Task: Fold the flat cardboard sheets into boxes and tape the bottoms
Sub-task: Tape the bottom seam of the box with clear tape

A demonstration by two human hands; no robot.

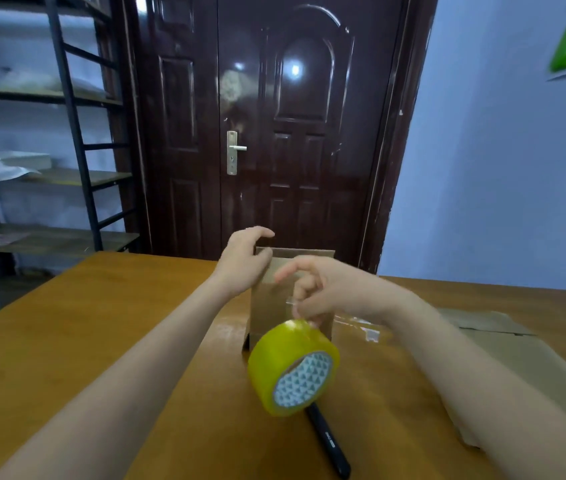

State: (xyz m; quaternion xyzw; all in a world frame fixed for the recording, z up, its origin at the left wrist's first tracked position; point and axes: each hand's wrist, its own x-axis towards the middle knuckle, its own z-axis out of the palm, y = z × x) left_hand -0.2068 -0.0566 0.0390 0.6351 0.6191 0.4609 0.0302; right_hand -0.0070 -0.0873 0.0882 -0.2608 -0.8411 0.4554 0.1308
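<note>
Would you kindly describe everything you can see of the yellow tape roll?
The tape roll is a wide roll of glossy, translucent yellow packing tape on a core whose inside is white with a grey triangle print. It hangs tilted, open side toward the camera, over the wooden table, in front of the upright cardboard box. The right hand pinches it at the top, where a clear strip seems pulled up. Its lower edge overlaps a black pen; contact is unclear.

Yellow tape roll (293, 367) with a triangle-patterned white core, brown cardboard box (267, 306), black pen (328, 441), orange-brown table (101, 323).
</note>
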